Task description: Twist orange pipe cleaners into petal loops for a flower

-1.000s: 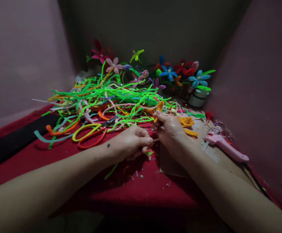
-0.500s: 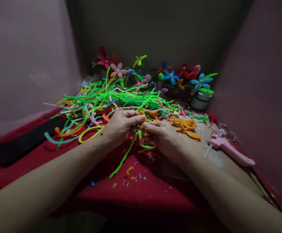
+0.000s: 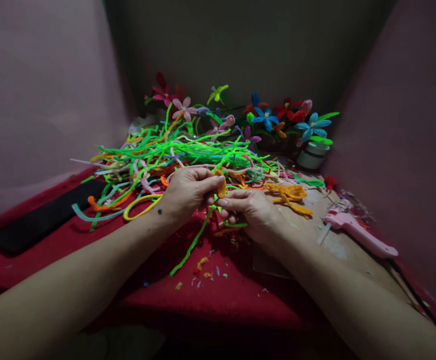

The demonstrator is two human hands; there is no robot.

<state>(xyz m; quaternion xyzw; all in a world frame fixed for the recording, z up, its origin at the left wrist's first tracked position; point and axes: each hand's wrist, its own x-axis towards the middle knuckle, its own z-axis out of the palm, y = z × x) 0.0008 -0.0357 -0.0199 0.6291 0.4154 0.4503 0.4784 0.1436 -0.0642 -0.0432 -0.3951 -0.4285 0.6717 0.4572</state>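
My left hand (image 3: 188, 192) and my right hand (image 3: 248, 212) meet above the red cloth (image 3: 218, 295), fingers pinched together. Between them is a small orange pipe-cleaner petal (image 3: 222, 189), gripped by the left fingers. A green pipe cleaner (image 3: 193, 244) hangs down from the right hand's pinch and trails toward me. Just behind the hands lies a big tangle of pipe cleaners (image 3: 172, 152), mostly bright green. To the right of my right hand sit several orange petals (image 3: 289, 194) on a brown board (image 3: 334, 240).
Finished pipe-cleaner flowers (image 3: 266, 117) stand along the back wall. A pink glue gun (image 3: 356, 231) lies at the right, a small round tub (image 3: 311, 156) behind it. A black strip (image 3: 41, 220) lies at the left. Scissors' yellow handle loop (image 3: 142, 207) shows beside my left wrist. Small clippings dot the cloth.
Both hands rose from the cloth and moved back toward the tangle. The left hand now covers most of the scissors, and a green pipe cleaner hangs from the pinch.
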